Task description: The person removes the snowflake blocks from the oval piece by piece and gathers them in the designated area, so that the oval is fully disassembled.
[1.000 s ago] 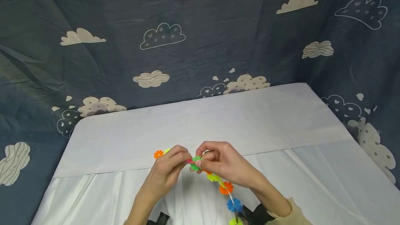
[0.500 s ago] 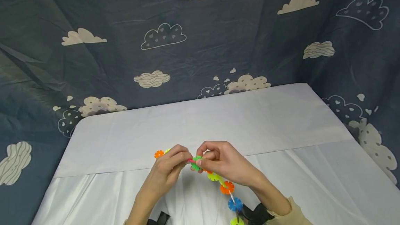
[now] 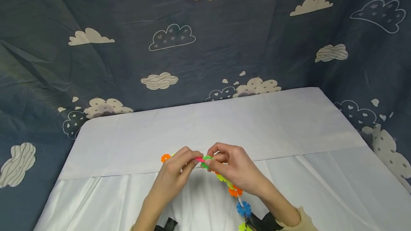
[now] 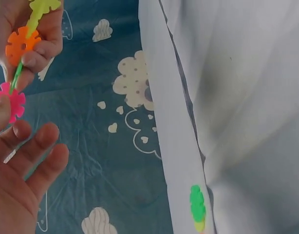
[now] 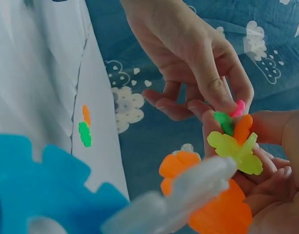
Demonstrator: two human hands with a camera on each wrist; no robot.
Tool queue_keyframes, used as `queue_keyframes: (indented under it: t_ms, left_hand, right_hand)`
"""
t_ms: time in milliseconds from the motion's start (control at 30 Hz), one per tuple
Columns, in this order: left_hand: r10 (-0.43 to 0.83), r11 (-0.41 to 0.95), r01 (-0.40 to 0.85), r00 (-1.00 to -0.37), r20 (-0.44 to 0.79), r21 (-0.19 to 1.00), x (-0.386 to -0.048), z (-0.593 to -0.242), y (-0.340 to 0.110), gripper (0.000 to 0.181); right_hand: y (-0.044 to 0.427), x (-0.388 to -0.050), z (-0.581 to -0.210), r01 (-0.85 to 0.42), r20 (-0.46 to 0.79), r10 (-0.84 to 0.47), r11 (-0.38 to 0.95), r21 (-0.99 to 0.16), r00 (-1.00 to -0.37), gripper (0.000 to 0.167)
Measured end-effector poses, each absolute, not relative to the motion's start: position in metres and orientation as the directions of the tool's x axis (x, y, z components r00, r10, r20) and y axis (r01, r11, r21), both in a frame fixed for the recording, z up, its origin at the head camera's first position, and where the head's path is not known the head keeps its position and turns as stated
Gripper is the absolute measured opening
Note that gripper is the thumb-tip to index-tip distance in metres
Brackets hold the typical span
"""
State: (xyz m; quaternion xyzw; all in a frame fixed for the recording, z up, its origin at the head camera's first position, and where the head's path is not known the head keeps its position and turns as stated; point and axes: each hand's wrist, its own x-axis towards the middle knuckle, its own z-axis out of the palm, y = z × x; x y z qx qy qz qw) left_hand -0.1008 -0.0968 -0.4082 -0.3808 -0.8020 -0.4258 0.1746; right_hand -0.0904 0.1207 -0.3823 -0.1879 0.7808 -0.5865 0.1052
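Note:
My left hand [image 3: 174,170] pinches a pink notched plastic disc [image 4: 17,103] between thumb and fingers; its other fingers are spread. Beside it, my right hand [image 3: 236,170] pinches a green notched disc [image 3: 205,165], turned edge-on in the left wrist view. Pink and green touch; how deeply their slots interlock cannot be told. From the green disc a chain of joined discs hangs below my right hand: orange [image 4: 18,44], yellow [image 5: 232,151], another orange [image 3: 236,191], a whitish one [image 5: 178,195], blue [image 3: 244,208] and yellow-green [image 3: 245,227]. The chain's lower end runs out of view.
Loose discs lie on the white-covered table [image 3: 144,134] behind my left hand, among them an orange one [image 3: 165,158] and a green one [image 4: 197,202]. A dark cloud-print curtain [image 3: 128,60] hangs behind the table. Black straps [image 3: 264,221] sit at the wrists.
Both hands have shifted slightly up and right in the head view, along with a small camera shift. The pink and green discs stay pinched together, and the chain hangs much as before.

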Motion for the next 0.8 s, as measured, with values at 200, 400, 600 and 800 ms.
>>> queue_keyframes:
  t_ms: [200,400,600,800]
  left_hand:
    - [0.532,0.395,0.851,-0.520,0.669,0.347,-0.1024,-0.4053,-0.0998,0.017]
    - [0.549,0.388,0.891,-0.428,0.718,0.235,-0.1044,-0.4054,-0.1014,0.033]
    - [0.540,0.364,0.885,-0.455,0.708,0.291,-0.1054,-0.4076,-0.0987,0.027]
    - [0.527,0.371,0.853,-0.520,0.672,0.368,-0.1059,-0.4102,-0.0988,0.020]
  right_hand:
    - [0.1213,-0.0878,-0.3799,-0.163,0.034,-0.456,0.246,-0.956,-0.890,0.009]
    - [0.1217,-0.0868,-0.3788,-0.146,0.037,-0.488,0.188,-0.971,-0.872,0.012]
    - [0.1218,-0.0884,-0.3812,-0.129,0.024,-0.482,0.185,-0.974,-0.876,0.009]
    - [0.1215,-0.0908,-0.3806,-0.138,0.029,-0.480,0.194,-0.971,-0.877,0.009]
